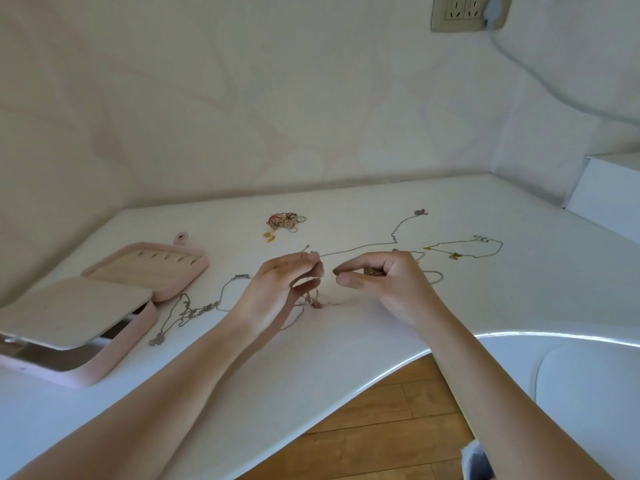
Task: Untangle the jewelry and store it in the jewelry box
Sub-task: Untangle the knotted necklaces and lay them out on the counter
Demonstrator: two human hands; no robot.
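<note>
"Which step were you on?"

"Untangling. Your left hand [287, 285] pinched a thin, rose-gold tangled chain [316, 304], whose knot hung just below your fingers onto the white desk [346, 344]."

"And my right hand [379, 282]?"

"Fingers curled, thumb and forefinger apart. I couldn't tell whether it gripped a strand."

"Next?"

"Probably gentle teasing at the knot. The open pink jewelry box [114, 362] lay well left of your left hand."

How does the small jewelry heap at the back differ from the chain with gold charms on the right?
The heap is bunched tightly; the chain with gold charms lies spread in an open loop. The heap shows red and gold pieces; the chain is thin and mostly silvery. Both lie on the white table.
</note>
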